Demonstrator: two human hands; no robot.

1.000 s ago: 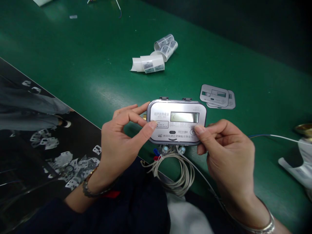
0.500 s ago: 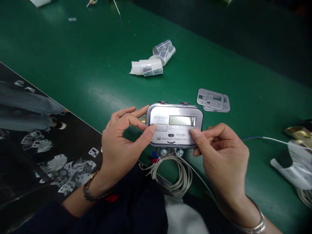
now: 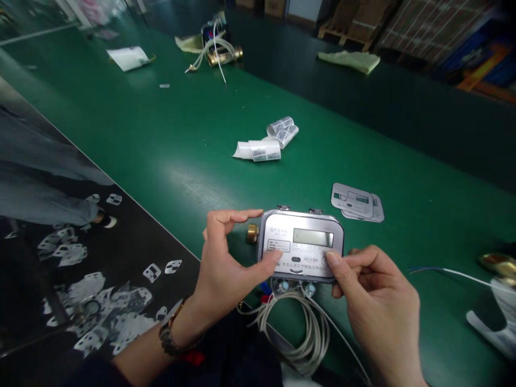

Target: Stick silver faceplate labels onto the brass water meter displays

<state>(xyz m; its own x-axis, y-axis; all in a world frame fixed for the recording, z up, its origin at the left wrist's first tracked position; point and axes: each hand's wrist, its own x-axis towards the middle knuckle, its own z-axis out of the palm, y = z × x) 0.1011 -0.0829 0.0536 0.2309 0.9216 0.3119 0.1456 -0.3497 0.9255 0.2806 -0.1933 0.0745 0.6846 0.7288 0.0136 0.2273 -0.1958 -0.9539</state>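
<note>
A grey heat meter [image 3: 300,266] with a silver faceplate and a small display window is in front of me, its face tilted up toward me. My left hand [image 3: 234,269] lays its thumb on the faceplate's left part, with the index finger stretched along the upper left corner. At the lower right corner, my right hand [image 3: 374,290] pinches the meter, thumb on the face and fingers curled behind the edge. A brass pipe end [image 3: 252,233] sticks out at the left. Below the meter hangs a coil of pale cable [image 3: 318,344].
Spare faceplates [image 3: 352,201] lie on the green table [image 3: 193,134] to the right. Curled label sheets [image 3: 266,150] are further back. Another brass meter with cable [image 3: 226,54] stands at the far end. Scattered plate scraps [image 3: 116,312] cover the floor at left, near a person's leg [image 3: 52,183].
The view has tilted up, so the far table and boxes now show. Both hands stay on the meter; my left index finger has straightened along its corner, and more of the brass end is visible.
</note>
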